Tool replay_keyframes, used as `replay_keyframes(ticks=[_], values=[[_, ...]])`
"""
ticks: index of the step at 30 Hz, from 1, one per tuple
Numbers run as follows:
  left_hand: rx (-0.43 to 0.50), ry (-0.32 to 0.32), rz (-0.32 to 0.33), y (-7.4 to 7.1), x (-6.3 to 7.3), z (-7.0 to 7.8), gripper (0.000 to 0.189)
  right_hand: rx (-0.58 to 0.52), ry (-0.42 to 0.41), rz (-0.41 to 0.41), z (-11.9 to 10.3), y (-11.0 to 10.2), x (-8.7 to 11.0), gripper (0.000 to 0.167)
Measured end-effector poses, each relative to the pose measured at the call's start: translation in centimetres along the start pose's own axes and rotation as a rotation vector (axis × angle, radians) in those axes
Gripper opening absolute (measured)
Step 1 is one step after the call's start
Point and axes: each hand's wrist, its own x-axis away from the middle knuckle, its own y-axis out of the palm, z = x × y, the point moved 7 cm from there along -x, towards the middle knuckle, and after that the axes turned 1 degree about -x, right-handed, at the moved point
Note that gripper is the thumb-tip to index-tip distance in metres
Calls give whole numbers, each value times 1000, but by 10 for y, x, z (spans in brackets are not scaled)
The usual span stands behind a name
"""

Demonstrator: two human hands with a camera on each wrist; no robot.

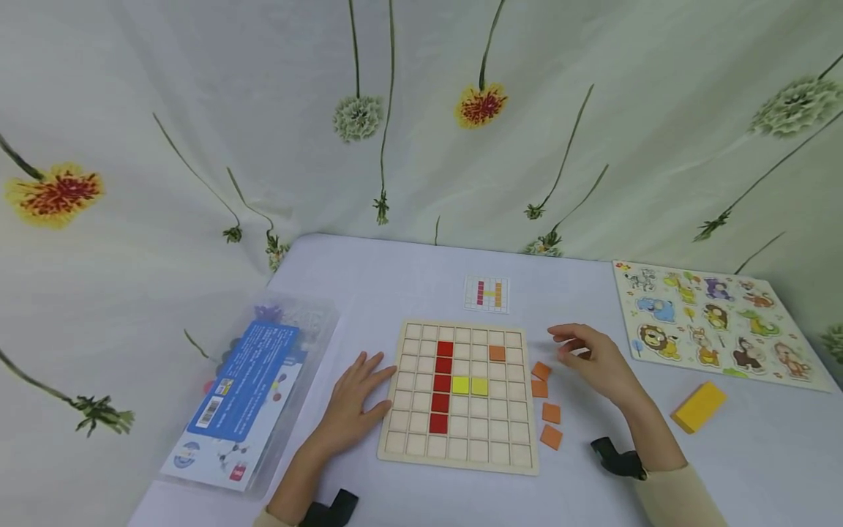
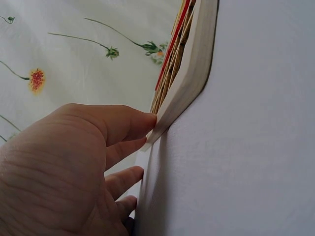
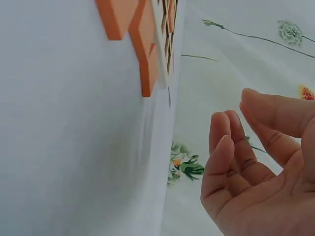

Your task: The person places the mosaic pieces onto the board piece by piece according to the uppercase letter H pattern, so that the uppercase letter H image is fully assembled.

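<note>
A wooden grid board (image 1: 421, 452) lies flat on the table. It carries a column of several red squares (image 1: 440, 383), two yellow squares (image 1: 470, 385) side by side, and one orange square (image 1: 497, 353) at upper right. My left hand (image 1: 356, 399) rests beside the board with fingers spread; its thumb and a fingertip touch the board's edge (image 2: 194, 69) in the left wrist view. To the right of the board, several loose orange tiles (image 1: 550, 413) lie on the table. Just beyond them hovers my right hand (image 1: 596, 362), fingers loosely bent and holding nothing, as the right wrist view also shows.
Behind the board lies a small pattern card (image 1: 486, 295). A clear plastic case with a blue label (image 1: 245, 380) stands at left. At right are an animal puzzle board (image 1: 724, 326) and a yellow block (image 1: 699, 407). A flowered cloth (image 1: 421, 161) hangs behind the table.
</note>
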Motion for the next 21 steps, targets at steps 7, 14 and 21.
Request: replay_keyframes(ticks=[7, 14, 21], values=[[-3, -4, -7, 0, 0, -1, 50, -76, 41, -32, 15, 6, 3, 41], [-2, 2, -5, 1, 0, 1, 50, -141, 72, -83, 31, 11, 2, 44], [-2, 3, -1, 0, 0, 2, 50, -131, 62, -122, 42, 18, 0, 45]])
